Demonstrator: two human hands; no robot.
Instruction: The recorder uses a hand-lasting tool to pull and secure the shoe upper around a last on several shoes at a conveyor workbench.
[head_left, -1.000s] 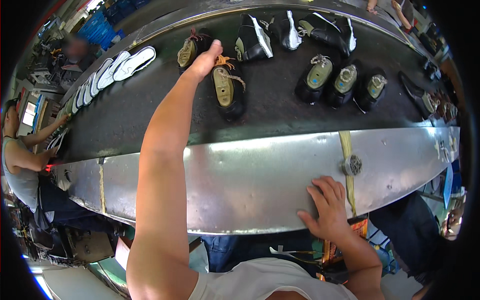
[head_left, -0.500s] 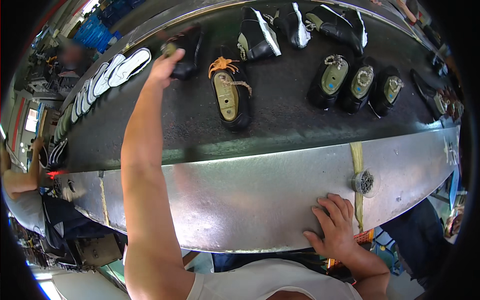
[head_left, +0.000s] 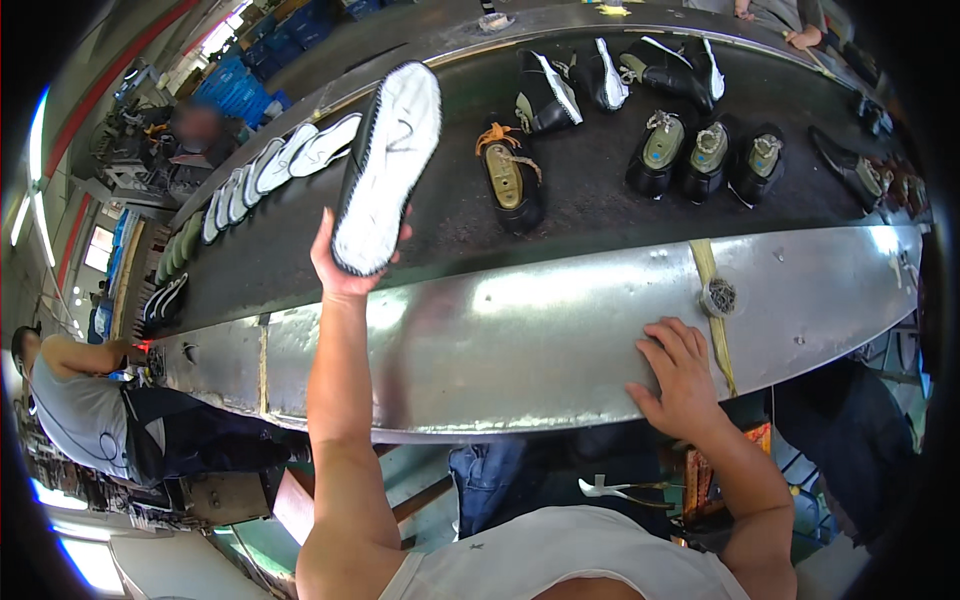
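Note:
My left hand (head_left: pixel 345 268) grips a black shoe (head_left: pixel 388 170) by its lower end, raised above the dark belt. The shoe's white underside, edged with dark stitching, faces me; its upper is mostly hidden. My right hand (head_left: pixel 675 375) rests on the metal ledge, fingers spread and holding nothing. Close to that hand is a small clear cup of nails (head_left: pixel 719 297). Beyond the raised shoe, a black shoe on a last with orange lace (head_left: pixel 507 180) lies on the belt.
Several lasted black shoes (head_left: pixel 708 160) stand on the belt at right, others (head_left: pixel 548 95) lie farther back. White soles (head_left: pixel 290 160) line the left side. A yellowish strap (head_left: pixel 708 262) crosses the metal ledge (head_left: pixel 520 350). A co-worker (head_left: pixel 85 400) is at far left.
My left hand has lifted the black shoe off the belt area toward me and turned its white underside into view. My right hand stays on the ledge. The view has shifted.

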